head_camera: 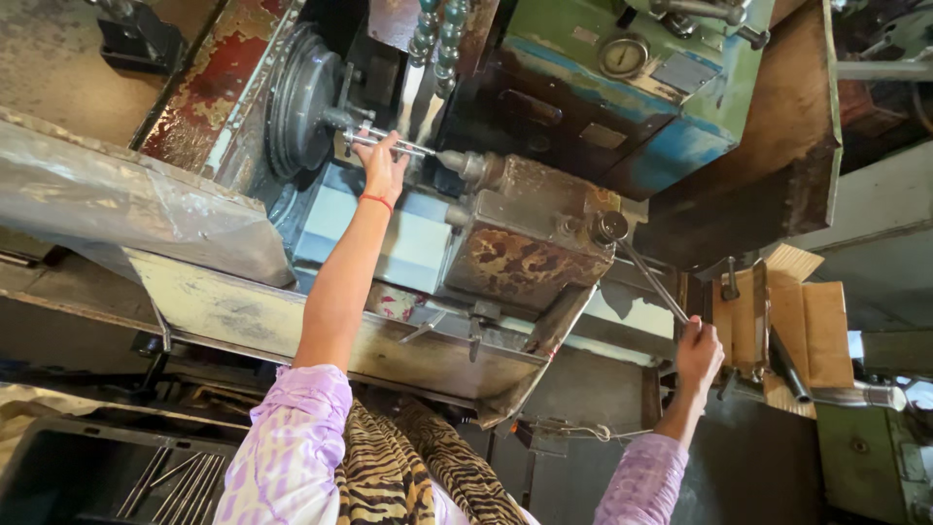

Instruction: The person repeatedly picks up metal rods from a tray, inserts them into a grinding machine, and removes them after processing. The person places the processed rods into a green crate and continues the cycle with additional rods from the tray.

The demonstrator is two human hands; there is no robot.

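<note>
Down at the far left, a dark bin (87, 467) is sitting low beside the machine, with thin metal rods (165, 481) lying in it. Above it, a sheet of cloudy plastic (126, 209) is draping over the long, paint-worn tray (243, 316) that is running along the machine's front.

Next comes the round grey chuck (301, 102), facing right. The person's left hand (381, 163) is reaching up to it, arm stretched out, a red thread circling the wrist. Its fingers are closing around a slim bright metal rod (389, 144) that is lying level between the chuck and the pointed holder (465, 163) on the rusty, blotched block (530, 238) just to its right.

Above the block, a green and blue housing (632, 87) is carrying a round gauge (623, 56).

From a knob at the block's right corner, a long thin lever (653, 280) is slanting down and to the right. The right hand (698, 352) is clenching the lever's lower end, its lilac sleeve showing at the wrist. Just beyond it, folded brown cardboard (802, 331) is resting against the machinery, with a short steel pipe (860, 396) poking out beneath.
</note>
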